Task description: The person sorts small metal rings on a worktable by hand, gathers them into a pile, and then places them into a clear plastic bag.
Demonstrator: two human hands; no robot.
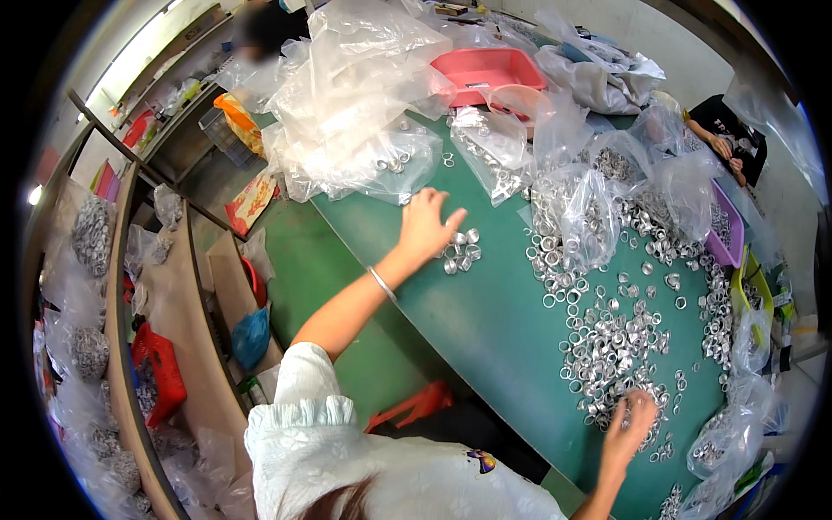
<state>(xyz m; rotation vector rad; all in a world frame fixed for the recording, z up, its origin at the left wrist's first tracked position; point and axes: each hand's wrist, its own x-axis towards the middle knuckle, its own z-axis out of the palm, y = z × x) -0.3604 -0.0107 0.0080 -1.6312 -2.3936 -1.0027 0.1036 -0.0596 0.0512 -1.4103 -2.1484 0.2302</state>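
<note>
My left hand (425, 227) is open over the green table, thumb and fingers apart, right beside a small cluster of silver metal rings (462, 253). At the lower right my right hand (633, 423) reaches into the near edge of a large loose pile of silver rings (607, 355). Its thumb stands apart from the bent fingers, whose tips are blurred among the rings. No ring shows clearly in either hand. A silver bangle (381, 284) circles my left wrist.
Clear plastic bags (355, 95) heap at the table's far left; more bags with rings (589, 217) lie farther right. Pink (490, 69), purple (726, 227) and lime-green (752, 290) trays line the edges. A shelf (173, 303) with a red basket (158, 373) stands left. Another person (726, 134) sits across.
</note>
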